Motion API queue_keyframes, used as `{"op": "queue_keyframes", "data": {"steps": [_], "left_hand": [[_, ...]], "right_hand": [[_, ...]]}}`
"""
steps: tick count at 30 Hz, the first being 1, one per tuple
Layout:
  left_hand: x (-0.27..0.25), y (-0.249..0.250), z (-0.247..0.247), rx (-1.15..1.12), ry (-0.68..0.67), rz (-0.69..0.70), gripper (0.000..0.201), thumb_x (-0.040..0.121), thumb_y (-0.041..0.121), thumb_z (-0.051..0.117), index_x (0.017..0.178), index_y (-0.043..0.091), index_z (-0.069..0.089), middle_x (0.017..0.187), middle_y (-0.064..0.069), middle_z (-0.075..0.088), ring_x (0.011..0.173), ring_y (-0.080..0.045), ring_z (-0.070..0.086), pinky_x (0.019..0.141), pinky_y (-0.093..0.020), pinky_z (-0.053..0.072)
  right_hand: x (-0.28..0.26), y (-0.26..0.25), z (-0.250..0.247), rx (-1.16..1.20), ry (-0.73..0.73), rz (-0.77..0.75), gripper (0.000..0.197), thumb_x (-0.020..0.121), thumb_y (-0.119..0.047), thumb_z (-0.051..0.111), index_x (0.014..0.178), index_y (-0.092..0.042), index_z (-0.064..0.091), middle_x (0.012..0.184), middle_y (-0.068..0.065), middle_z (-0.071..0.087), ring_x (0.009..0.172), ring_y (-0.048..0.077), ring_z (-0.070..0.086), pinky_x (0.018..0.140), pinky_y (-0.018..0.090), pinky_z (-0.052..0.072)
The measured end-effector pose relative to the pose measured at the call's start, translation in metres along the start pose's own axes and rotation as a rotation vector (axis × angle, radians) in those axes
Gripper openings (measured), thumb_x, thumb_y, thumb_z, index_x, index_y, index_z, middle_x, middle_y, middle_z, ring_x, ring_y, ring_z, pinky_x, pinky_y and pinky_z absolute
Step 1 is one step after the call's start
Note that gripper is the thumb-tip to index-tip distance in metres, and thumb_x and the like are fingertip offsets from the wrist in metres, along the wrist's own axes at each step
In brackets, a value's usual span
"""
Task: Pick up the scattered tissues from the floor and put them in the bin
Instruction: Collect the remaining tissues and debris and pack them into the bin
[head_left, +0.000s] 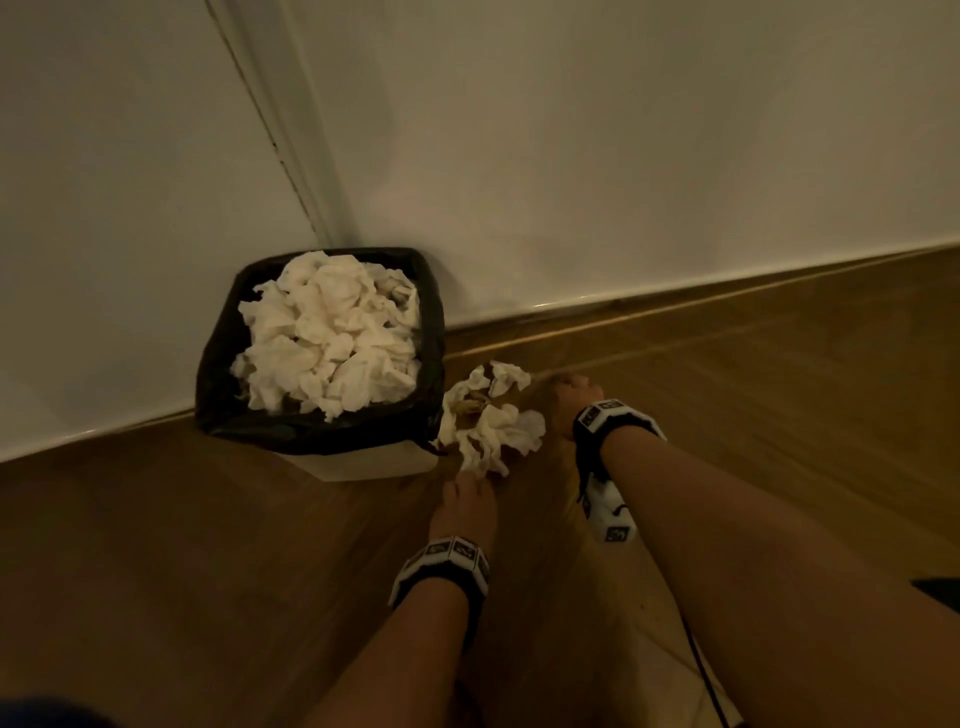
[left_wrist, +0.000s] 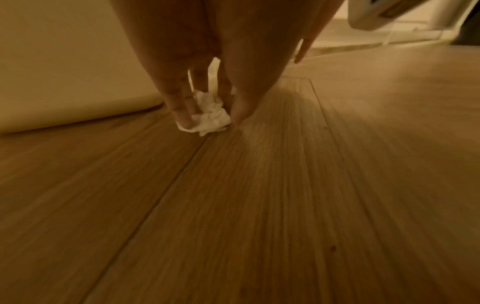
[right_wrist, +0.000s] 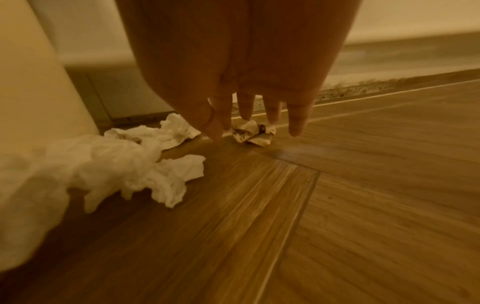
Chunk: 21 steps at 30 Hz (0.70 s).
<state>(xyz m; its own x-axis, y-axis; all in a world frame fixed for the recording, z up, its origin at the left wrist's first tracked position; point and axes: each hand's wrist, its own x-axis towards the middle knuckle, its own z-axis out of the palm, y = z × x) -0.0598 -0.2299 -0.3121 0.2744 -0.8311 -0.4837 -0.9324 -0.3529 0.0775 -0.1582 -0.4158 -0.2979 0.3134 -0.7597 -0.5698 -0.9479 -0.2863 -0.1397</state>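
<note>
The pick-up step is in hand: most tissues already fill the bin (head_left: 332, 332) in the corner, and a last small heap of tissues (head_left: 491, 415) lies on the wooden floor (head_left: 208, 571) just beside its right side. The left hand (head_left: 462, 506) has its grip pinched on one small crumpled tissue (left_wrist: 211, 115) at floor level. The right hand (head_left: 569, 397) reaches down with fingers (right_wrist: 296, 121) straight and spread, gripping nothing, above a stained wad (right_wrist: 253, 132). Next, I judge, the right fingers must close on that wad, then both hands lift over the rim.
</note>
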Motion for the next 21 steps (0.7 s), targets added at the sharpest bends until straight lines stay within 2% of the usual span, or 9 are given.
{"op": "queue_keyframes", "data": {"steps": [4,6,8,11,13,15,17,19,21], "left_hand": [[0.001,-0.006,-0.005,-0.097,-0.024,0.067,0.038,0.096,0.011,0.041,0.134,0.009,0.036,0.137,-0.014,0.038,0.115,-0.03,0.051,0.091,-0.035,0.046],[0.002,-0.011,-0.01,-0.198,-0.038,0.059,0.041,0.096,0.017,0.041,0.136,0.019,0.034,0.129,-0.014,0.044,0.105,-0.031,0.057,0.088,-0.037,0.05],[0.002,-0.011,-0.013,-0.365,-0.029,0.016,0.04,0.098,0.021,0.035,0.137,0.029,0.03,0.124,-0.016,0.05,0.105,-0.032,0.057,0.094,-0.042,0.048],[0.004,-0.016,-0.021,-0.338,-0.146,-0.025,0.042,0.098,0.021,0.042,0.139,0.012,0.036,0.14,-0.013,0.041,0.122,-0.027,0.047,0.102,-0.033,0.039],[0.004,-0.019,-0.023,-0.344,-0.141,-0.055,0.037,0.097,0.022,0.043,0.132,0.009,0.043,0.136,-0.012,0.046,0.121,-0.026,0.047,0.099,-0.034,0.039],[0.002,-0.021,-0.024,-0.362,-0.078,-0.095,0.032,0.095,0.02,0.043,0.126,0.011,0.045,0.129,-0.012,0.05,0.117,-0.027,0.048,0.096,-0.037,0.043],[0.001,-0.025,-0.025,-0.433,-0.055,-0.103,0.036,0.097,0.018,0.039,0.132,0.011,0.039,0.133,-0.014,0.046,0.122,-0.029,0.044,0.101,-0.04,0.039],[0.001,-0.029,-0.025,-0.454,-0.065,-0.046,0.043,0.1,0.015,0.031,0.143,0.015,0.028,0.148,-0.014,0.029,0.132,-0.03,0.035,0.109,-0.04,0.031],[0.0,-0.031,-0.026,-0.407,-0.061,-0.057,0.05,0.098,0.004,0.028,0.145,0.016,0.023,0.152,-0.011,0.017,0.132,-0.033,0.035,0.108,-0.04,0.033]], "right_hand": [[-0.005,-0.001,0.01,0.057,0.084,0.058,0.047,0.089,-0.021,0.056,0.135,-0.017,0.045,0.148,0.014,0.024,0.133,0.039,0.029,0.107,0.049,0.031],[-0.006,-0.001,0.01,0.085,0.048,0.087,0.043,0.091,-0.021,0.051,0.134,-0.018,0.046,0.148,0.012,0.025,0.132,0.039,0.03,0.105,0.047,0.032],[-0.006,-0.002,0.011,0.106,-0.021,0.117,0.041,0.095,-0.025,0.043,0.136,-0.02,0.044,0.146,0.01,0.028,0.132,0.036,0.029,0.104,0.046,0.034],[-0.008,-0.001,0.013,0.169,-0.004,0.132,0.04,0.097,-0.025,0.039,0.136,-0.017,0.044,0.145,0.009,0.036,0.133,0.03,0.034,0.104,0.04,0.035],[-0.01,0.0,0.012,0.191,0.025,0.131,0.04,0.097,-0.027,0.042,0.135,-0.015,0.046,0.143,0.011,0.041,0.13,0.03,0.04,0.104,0.04,0.036],[-0.016,-0.003,0.01,0.241,0.036,0.149,0.045,0.095,-0.032,0.044,0.137,-0.016,0.039,0.14,0.015,0.041,0.126,0.036,0.042,0.1,0.043,0.039],[-0.017,-0.006,0.008,0.291,0.105,0.135,0.044,0.095,-0.029,0.042,0.136,-0.017,0.035,0.135,0.019,0.045,0.122,0.038,0.043,0.099,0.044,0.039],[-0.017,-0.014,0.004,0.305,0.123,0.101,0.038,0.095,-0.022,0.041,0.133,-0.019,0.042,0.135,0.016,0.044,0.123,0.037,0.042,0.102,0.043,0.038],[-0.019,-0.024,0.001,0.292,0.141,0.046,0.037,0.096,-0.021,0.038,0.132,-0.019,0.048,0.137,0.016,0.038,0.125,0.037,0.038,0.104,0.043,0.037]]}}
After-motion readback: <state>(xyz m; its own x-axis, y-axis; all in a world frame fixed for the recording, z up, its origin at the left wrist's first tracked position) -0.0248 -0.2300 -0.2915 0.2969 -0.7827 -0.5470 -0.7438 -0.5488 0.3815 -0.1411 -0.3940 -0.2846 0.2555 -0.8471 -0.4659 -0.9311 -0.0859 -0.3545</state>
